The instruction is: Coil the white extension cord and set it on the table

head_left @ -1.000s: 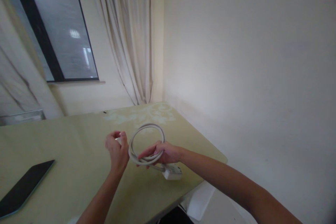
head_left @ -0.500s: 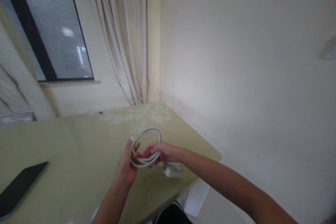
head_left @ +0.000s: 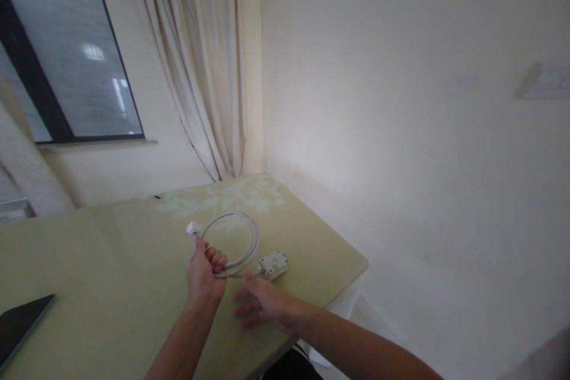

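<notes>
A white extension cord [head_left: 255, 238] hangs in a round loop over the table, with my left hand [head_left: 206, 273] closed on it at the lower left. Its white plug [head_left: 193, 228] sticks up above my left fingertips. At the other end, the white socket block [head_left: 273, 263] is at the right of the loop; whether it touches the tabletop I cannot tell. My right hand [head_left: 265, 304] is just below the block, its fingers spread and blurred by motion, with nothing in them.
The pale green table [head_left: 111, 267] has its right corner close to the wall. A dark flat object [head_left: 22, 326] lies at the left, and a tiny black piece [head_left: 157, 197] near the far edge. Curtains [head_left: 209, 83] hang behind the table.
My right hand has let go of the coiled cord and moved down towards me. The loop has widened, the socket block has turned, and my left hand has shifted slightly left. The view has swung right.
</notes>
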### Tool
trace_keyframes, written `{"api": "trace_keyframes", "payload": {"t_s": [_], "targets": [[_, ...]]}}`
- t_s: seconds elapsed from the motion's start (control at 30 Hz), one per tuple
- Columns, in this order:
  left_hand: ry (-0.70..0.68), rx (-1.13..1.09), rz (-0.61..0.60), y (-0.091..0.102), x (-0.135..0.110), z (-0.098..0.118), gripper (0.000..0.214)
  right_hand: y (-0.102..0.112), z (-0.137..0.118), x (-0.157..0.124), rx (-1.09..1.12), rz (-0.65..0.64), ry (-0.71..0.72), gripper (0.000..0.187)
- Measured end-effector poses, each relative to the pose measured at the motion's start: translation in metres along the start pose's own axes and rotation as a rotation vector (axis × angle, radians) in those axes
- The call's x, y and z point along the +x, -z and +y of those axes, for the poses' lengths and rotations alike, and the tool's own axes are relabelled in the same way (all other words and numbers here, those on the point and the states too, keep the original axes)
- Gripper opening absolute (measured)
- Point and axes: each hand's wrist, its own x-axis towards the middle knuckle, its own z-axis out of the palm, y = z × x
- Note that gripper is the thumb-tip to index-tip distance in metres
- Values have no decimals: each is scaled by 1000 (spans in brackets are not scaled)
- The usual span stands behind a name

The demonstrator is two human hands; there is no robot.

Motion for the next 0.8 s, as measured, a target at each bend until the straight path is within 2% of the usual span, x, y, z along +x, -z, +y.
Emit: {"api": "trace_keyframes", "payload": {"t_s": [0.1, 0.17, 0.23, 0.33, 0.43, 0.5, 0.57, 0.7, 0.8], "targets": [[-5, 28, -23, -5, -5, -15, 52, -6, -4, 21, 319, 93, 136, 39], [4, 90, -19, -6, -9, -29, 50, -5, -13, 37, 387, 169, 225, 27], [41, 156, -8, -6, -11, -43, 41, 0, -23, 52, 358, 300, 258, 21], [182, 231, -23, -4, -9, -54, 25, 17, -39, 70, 113, 459, 264, 27], [347, 323, -66, 2, -5, -54, 16, 45, -61, 83, -213, 470, 236, 31], [447, 421, -104, 9, -4, -50, 8, 68, -79, 90, -339, 444, 209, 29], [549, 537, -222, 17, -6, -44, 8, 92, -99, 98, -465, 414, 192, 26], [682, 695, -595, 29, -14, -28, 35, 132, -141, 119, -811, 403, 221, 22], [718, 691, -720, 39, -15, -19, 41, 151, -170, 139, -1069, 418, 278, 22]]}}
